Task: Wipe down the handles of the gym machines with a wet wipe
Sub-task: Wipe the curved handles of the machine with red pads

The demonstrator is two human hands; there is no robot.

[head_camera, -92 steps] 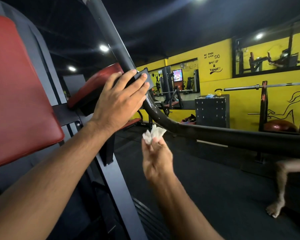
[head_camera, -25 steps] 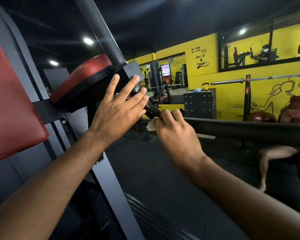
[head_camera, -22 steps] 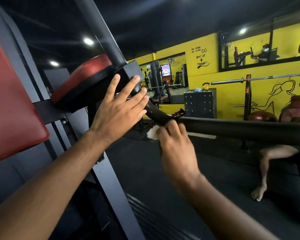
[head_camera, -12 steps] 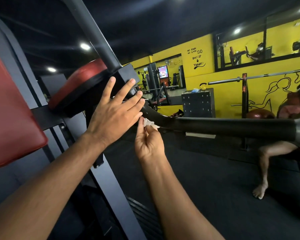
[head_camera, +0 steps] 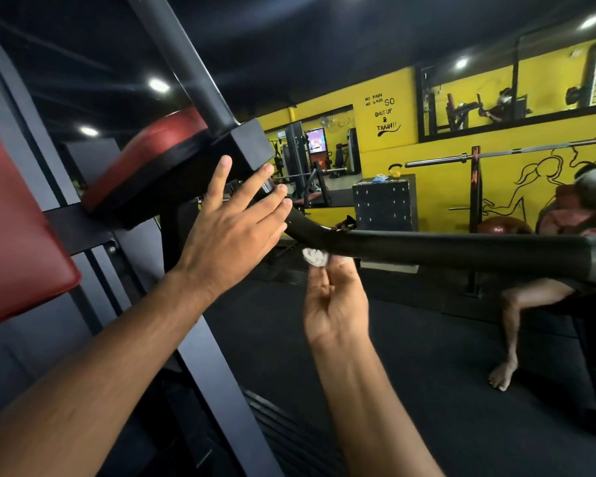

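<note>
A long black padded handle [head_camera: 461,247] with a silver end cap runs from the machine's black block out to the right. My left hand [head_camera: 233,228] lies flat with straight fingers against the block and the handle's bent root. My right hand [head_camera: 334,297], palm toward me, pinches a crumpled white wet wipe [head_camera: 315,257] in its fingertips. The wipe sits just under the handle near its bend, touching or almost touching it.
Red pads [head_camera: 18,235] and a black frame post [head_camera: 214,366] of the machine fill the left. A seated person [head_camera: 544,304] is at the right, bare foot on the dark floor. A black box [head_camera: 384,201] and a barbell rack [head_camera: 475,187] stand by the yellow wall.
My right hand came off the top of the handle, turned palm up and now holds the wipe beneath the bar, a little further right than half a second ago. My left hand stayed put.
</note>
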